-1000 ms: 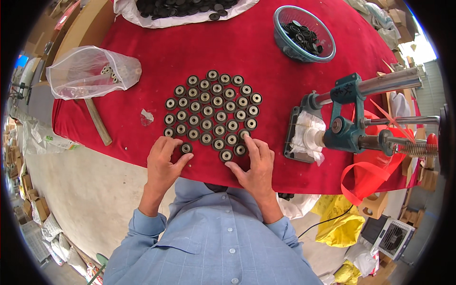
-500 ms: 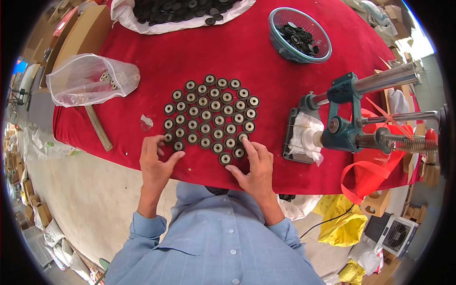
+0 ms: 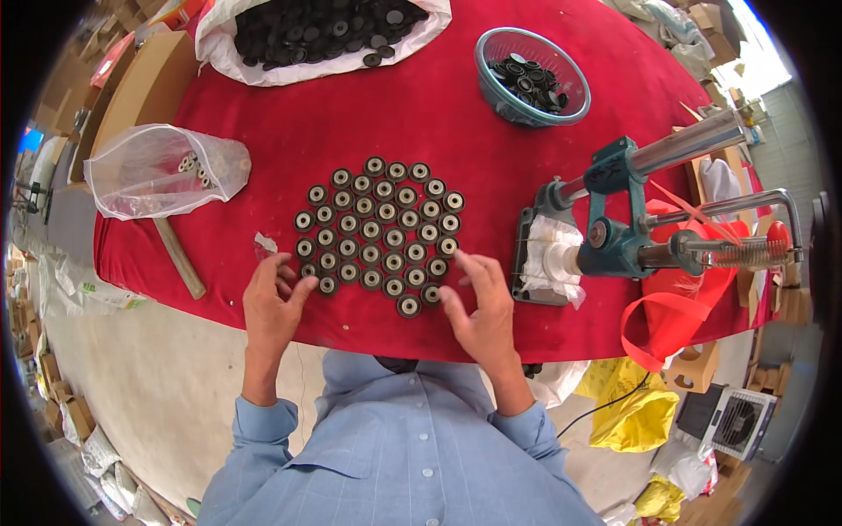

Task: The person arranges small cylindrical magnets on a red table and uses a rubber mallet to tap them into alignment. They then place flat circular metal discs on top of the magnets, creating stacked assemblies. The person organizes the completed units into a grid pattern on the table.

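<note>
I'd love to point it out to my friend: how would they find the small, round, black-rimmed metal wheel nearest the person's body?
On the big red tablecloth, find the cluster of small, round, black-rimmed metal wheels. Follow its near edge to the left of the bare right hand. Your wheel juts out there, closer to the blue buttoned shirt than every neighbour.

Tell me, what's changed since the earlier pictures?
The left hand moved left, and the lower-left disc beside it shifted left, closer to its neighbours. The right hand drew rightward, its thumb moving off from the lowest disc. The bowl and press stayed put.
</note>
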`<move>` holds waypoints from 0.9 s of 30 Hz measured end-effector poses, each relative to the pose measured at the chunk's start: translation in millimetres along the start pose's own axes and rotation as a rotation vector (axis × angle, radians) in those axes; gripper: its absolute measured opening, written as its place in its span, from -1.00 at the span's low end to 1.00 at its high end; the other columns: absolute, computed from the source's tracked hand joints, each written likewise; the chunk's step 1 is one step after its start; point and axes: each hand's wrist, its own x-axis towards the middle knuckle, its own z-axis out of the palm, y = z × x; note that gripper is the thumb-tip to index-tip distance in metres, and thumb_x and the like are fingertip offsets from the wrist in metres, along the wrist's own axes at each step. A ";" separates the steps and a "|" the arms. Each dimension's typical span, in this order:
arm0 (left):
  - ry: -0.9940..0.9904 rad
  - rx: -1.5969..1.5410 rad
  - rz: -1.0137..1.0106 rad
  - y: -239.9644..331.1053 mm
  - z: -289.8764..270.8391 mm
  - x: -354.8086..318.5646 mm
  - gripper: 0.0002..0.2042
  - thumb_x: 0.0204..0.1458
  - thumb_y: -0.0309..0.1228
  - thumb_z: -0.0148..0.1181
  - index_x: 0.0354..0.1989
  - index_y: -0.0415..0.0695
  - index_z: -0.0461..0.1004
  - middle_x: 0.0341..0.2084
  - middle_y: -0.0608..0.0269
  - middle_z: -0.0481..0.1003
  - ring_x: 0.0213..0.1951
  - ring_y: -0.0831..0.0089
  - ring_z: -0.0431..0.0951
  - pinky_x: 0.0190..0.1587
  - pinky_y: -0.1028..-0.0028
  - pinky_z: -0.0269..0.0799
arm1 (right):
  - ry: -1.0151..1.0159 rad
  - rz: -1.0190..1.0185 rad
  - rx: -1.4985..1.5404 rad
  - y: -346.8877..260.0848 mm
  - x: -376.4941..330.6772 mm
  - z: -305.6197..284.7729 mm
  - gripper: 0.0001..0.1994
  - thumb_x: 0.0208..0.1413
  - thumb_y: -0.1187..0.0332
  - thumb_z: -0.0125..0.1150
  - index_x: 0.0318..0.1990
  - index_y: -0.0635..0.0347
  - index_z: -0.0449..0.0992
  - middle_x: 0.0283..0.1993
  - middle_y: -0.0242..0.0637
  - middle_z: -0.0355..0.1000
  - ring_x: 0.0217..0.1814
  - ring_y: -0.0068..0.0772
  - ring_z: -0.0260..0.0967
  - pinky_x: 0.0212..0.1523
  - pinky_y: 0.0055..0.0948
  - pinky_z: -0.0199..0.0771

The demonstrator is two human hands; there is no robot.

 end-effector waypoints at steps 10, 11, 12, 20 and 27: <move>-0.063 0.144 0.548 43.1 13.7 101.9 -0.54 0.23 -0.38 0.34 0.28 -0.28 0.51 0.26 -0.14 0.48 0.31 -0.09 0.46 0.36 0.06 0.36 | 0.086 -0.153 -0.274 43.2 143.9 42.9 -0.62 0.23 0.45 0.34 0.20 0.25 0.59 0.12 0.02 0.49 0.15 0.15 0.47 0.17 0.05 0.55; -0.094 0.169 0.588 45.8 22.6 111.1 -0.49 0.23 -0.38 0.34 0.34 -0.26 0.46 0.33 -0.12 0.43 0.36 -0.09 0.42 0.40 0.07 0.32 | 0.073 -0.149 -0.297 42.9 152.6 46.9 -0.62 0.22 0.44 0.35 0.19 0.23 0.60 0.12 0.01 0.50 0.15 0.16 0.47 0.17 0.06 0.56; -0.125 0.193 0.630 47.3 32.9 120.0 -0.44 0.23 -0.38 0.34 0.40 -0.25 0.41 0.40 -0.10 0.39 0.40 -0.09 0.38 0.45 0.08 0.28 | -0.004 -0.142 -0.325 41.9 153.6 50.4 -0.63 0.21 0.43 0.35 0.18 0.22 0.61 0.11 0.01 0.50 0.16 0.16 0.47 0.17 0.08 0.56; -0.390 0.355 0.620 58.0 58.3 129.9 -0.22 0.37 -0.07 0.20 0.61 -0.25 0.10 0.62 -0.16 0.06 0.63 -0.07 0.04 0.60 -0.18 -0.07 | 0.485 -0.276 -0.304 14.0 189.9 0.2 -0.60 0.16 0.48 0.39 0.16 0.31 0.57 0.10 0.06 0.49 0.16 0.12 0.46 0.22 -0.01 0.49; -0.359 0.082 0.554 62.0 45.0 137.3 -0.32 0.34 -0.19 0.27 0.51 -0.33 0.24 0.53 -0.21 0.20 0.56 -0.15 0.18 0.58 -0.03 0.08 | 0.636 -0.012 -0.358 46.6 277.0 -56.4 -0.63 0.19 0.38 0.34 0.13 0.32 0.61 0.09 0.09 0.57 0.18 0.17 0.51 0.26 0.00 0.49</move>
